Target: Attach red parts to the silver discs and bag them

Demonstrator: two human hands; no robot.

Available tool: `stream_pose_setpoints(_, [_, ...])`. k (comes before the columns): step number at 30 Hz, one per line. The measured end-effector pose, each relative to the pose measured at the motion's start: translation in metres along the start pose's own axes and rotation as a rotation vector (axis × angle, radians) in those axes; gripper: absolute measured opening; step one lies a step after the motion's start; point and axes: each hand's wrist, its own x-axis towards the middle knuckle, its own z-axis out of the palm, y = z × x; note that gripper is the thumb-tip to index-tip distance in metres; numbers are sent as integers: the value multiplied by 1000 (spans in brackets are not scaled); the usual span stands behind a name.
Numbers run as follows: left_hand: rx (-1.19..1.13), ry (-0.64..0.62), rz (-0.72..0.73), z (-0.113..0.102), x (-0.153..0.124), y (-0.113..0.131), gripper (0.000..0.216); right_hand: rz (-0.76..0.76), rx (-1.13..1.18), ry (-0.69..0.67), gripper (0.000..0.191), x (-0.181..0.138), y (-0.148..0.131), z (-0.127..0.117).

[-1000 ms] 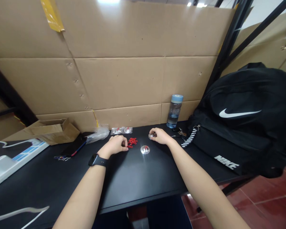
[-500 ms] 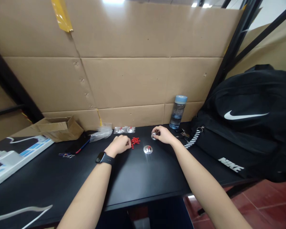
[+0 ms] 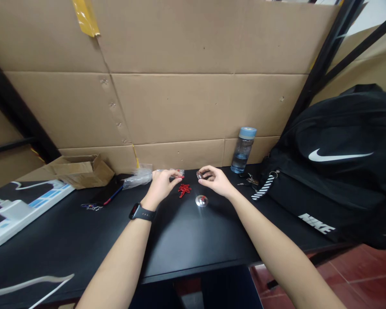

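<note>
My left hand [image 3: 162,183], with a black watch on the wrist, is raised a little above the black table [image 3: 186,240] and pinches a small red piece at its fingertips. My right hand [image 3: 214,180] is closed round a small clear and silver round part, held just off the table. Between the hands lies a small heap of red pieces [image 3: 184,189]. A silver round part with a red centre [image 3: 201,200] rests on the table in front of my right hand.
A blue-capped water bottle [image 3: 243,149] and a black backpack [image 3: 337,163] stand at the right, with keys [image 3: 248,179] beside them. A crumpled plastic bag [image 3: 137,177], a phone [image 3: 107,194], a cardboard box [image 3: 80,169] and a white box [image 3: 22,206] lie to the left. Cardboard panels back the table.
Both hands have lifted off the table and come closer together. My left hand has picked a red piece from the heap; my right hand has raised the round part.
</note>
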Motion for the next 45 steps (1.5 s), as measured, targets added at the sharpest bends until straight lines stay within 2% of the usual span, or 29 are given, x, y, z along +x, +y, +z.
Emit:
stream_pose_setpoints(5, [15, 33, 37, 3, -2, 13, 17, -47, 168, 31, 41, -6, -14, 18])
stream_pose_setpoints(9, [23, 152, 97, 10, -4, 22, 14, -108, 186, 84, 41, -12, -22, 33])
stream_pose_setpoints(13, [16, 213, 135, 13, -5, 26, 13, -134, 184, 111, 41, -16, -27, 42])
stream_pose_setpoints(22, [53, 272, 169, 14, -8, 36, 13, -103, 241, 118, 40, -17, -37, 40])
stream_pose_setpoints(28, [127, 322, 231, 11, -12, 45, 11, -41, 313, 136, 45, -15, -35, 39])
stream_pose_setpoints(30, [134, 334, 226, 9, -12, 46, 10, -29, 326, 124, 42, -14, -32, 38])
stream_pose_setpoints(34, [131, 366, 200, 8, -11, 44, 7, -68, 190, 57, 30, -12, -26, 35])
stream_pose_setpoints(39, [86, 348, 205, 7, -10, 45, 8, -141, 31, 45, 22, -13, -24, 33])
stream_pose_setpoints(43, [28, 347, 155, -4, -10, 46, 16, -141, -99, 37, 19, -13, -30, 30])
stream_pose_setpoints(45, [6, 298, 154, -10, -11, 43, 19, -151, -175, 26, 18, -14, -32, 28])
